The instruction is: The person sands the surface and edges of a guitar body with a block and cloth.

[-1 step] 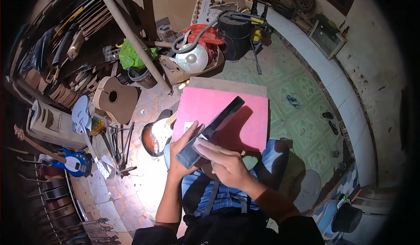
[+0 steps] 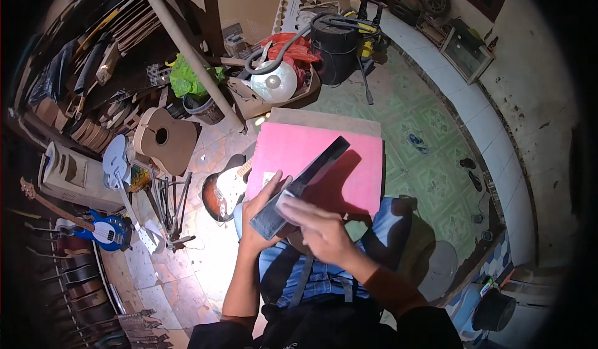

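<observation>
My left hand (image 2: 255,224) is wrapped round the near, wider end of a long dark piece (image 2: 321,162), its thumb along the side. The piece looks flat-faced and black, and it slants up and away to the right. Against its face, my right hand (image 2: 324,234) presses a small pale pad (image 2: 286,200) under straight, closed fingers, which are slightly blurred. What the pad is made of cannot be made out. Below and beyond my hands lies a pink board (image 2: 293,146), on which the piece and my hand cast a dark shadow.
A sunburst electric guitar (image 2: 218,199) lies left of the board. Farther left are an acoustic guitar body (image 2: 168,143), a blue bass (image 2: 109,232) and a metal stand (image 2: 171,209). A black bucket-like vacuum (image 2: 333,53) and a cardboard box (image 2: 243,96) stand ahead; sandals (image 2: 417,142) lie right.
The fingers of my right hand have shifted very slightly on the dark piece and look more blurred. My left hand and the piece keep their places.
</observation>
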`<state>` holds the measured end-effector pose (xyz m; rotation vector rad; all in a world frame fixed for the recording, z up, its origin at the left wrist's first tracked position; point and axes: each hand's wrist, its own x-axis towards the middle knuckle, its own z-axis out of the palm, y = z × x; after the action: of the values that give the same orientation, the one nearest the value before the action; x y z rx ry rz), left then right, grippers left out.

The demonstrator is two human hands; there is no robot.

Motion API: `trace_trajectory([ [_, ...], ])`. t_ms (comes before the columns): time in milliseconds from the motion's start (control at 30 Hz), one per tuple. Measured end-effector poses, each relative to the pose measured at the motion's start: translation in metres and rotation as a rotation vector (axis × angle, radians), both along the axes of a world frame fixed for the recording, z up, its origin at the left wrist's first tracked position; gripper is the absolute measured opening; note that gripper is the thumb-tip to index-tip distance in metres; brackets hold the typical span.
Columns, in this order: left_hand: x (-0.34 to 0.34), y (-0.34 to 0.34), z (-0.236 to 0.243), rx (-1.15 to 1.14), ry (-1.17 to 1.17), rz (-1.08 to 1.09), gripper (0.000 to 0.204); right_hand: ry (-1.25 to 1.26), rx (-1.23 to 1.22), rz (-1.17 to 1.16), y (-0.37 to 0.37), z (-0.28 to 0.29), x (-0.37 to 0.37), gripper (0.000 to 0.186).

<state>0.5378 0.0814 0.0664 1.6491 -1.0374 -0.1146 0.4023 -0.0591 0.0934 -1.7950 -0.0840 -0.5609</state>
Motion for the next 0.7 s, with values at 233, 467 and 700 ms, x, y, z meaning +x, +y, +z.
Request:
trace_trajectory([
  [233, 0.000, 0.007, -0.001, 0.050, -0.066, 0.020, 0.090, 0.276, -0.021, -0.111, -0.046, -0.049, 0.021, 0.067],
  [467, 0.003, 0.014, -0.002, 0.052, -0.054, -0.063, 0.076, 0.165, -0.359, -0.312, -0.081, -0.089, 0.026, 0.065],
  [700, 0.003, 0.021, -0.014, -0.001, -0.065, -0.080, 0.062, 0.187, -0.230, -0.094, -0.051, -0.069, 0.017, 0.060],
])
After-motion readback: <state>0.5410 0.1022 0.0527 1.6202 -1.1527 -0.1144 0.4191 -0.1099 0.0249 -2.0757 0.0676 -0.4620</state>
